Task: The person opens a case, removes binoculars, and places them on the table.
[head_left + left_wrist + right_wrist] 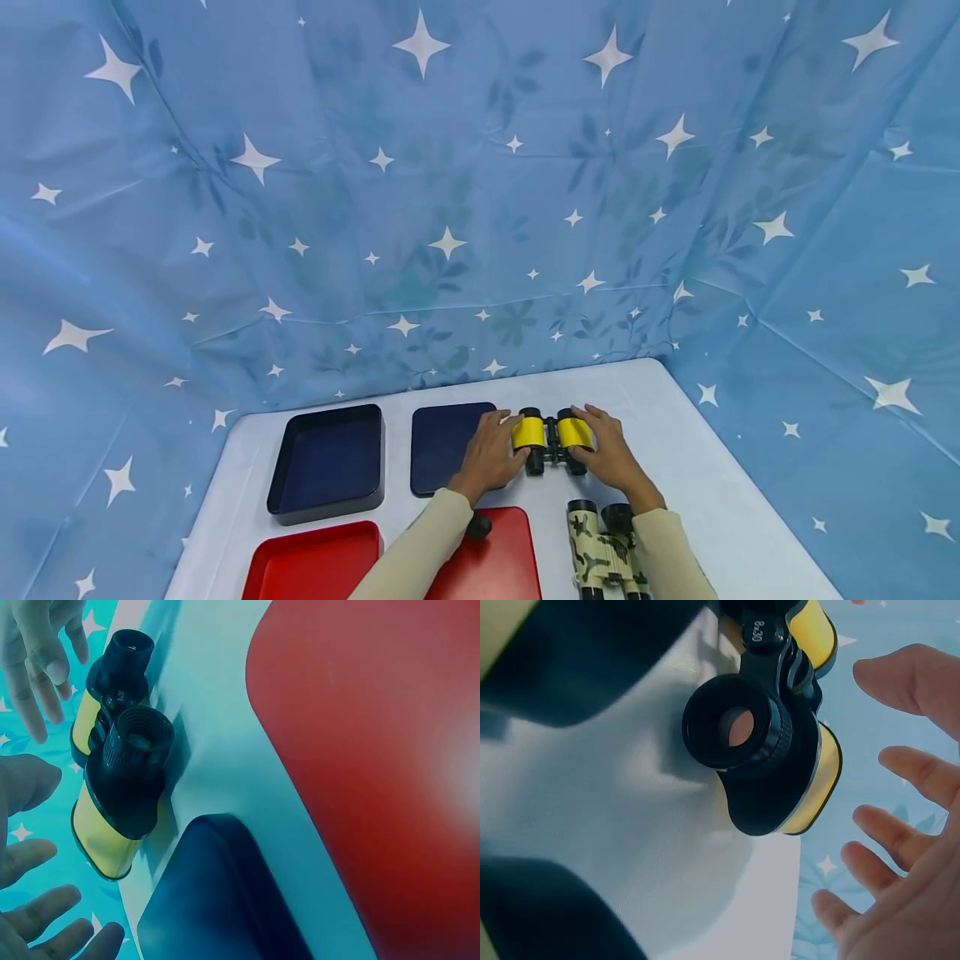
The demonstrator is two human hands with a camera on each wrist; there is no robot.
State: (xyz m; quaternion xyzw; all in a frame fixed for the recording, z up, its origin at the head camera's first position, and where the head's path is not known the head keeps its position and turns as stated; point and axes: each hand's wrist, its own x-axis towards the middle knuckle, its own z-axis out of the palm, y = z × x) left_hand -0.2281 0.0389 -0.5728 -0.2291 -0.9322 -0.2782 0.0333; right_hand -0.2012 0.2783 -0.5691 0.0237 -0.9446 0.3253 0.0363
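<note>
A pair of yellow-and-black binoculars (531, 432) lies on the white table, eyepieces toward the person. To its left is my left hand (491, 450), fingers spread beside the left barrel. Opposite, my right hand (609, 454) flanks the right barrel, its fingers loosely extended. Both wrist views show gaps between the open fingers and the binoculars (105, 832). A second pair of binoculars, camouflage-patterned (588, 550), lies nearer the person, partly hidden by the right sleeve. Under the left hand's edge is a flat dark blue panel (442, 450).
A black-walled tray (371, 497) with a dark blue floor stands at the left. Nearer are a red tray (315, 558) and a flat red panel (502, 567), with a small black object (478, 525) by the left sleeve. Blue star-patterned curtains (450, 317) surround the table.
</note>
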